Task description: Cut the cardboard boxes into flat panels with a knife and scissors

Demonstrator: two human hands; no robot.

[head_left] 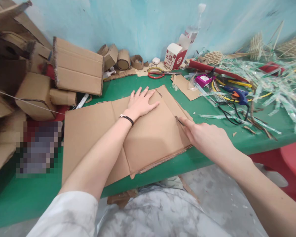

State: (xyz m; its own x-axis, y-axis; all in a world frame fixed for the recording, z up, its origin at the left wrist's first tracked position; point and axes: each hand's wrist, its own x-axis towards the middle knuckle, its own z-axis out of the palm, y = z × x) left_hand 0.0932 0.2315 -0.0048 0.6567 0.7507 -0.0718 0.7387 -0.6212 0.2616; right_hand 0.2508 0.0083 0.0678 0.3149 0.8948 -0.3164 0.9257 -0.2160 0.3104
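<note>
Green table (124, 86): cardboard sheet (149, 135) flat, long axis left to right.

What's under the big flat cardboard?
The green tabletop shows along the edges of the cardboard; whatever else lies beneath is covered. The left hand rests spread on top.
</note>
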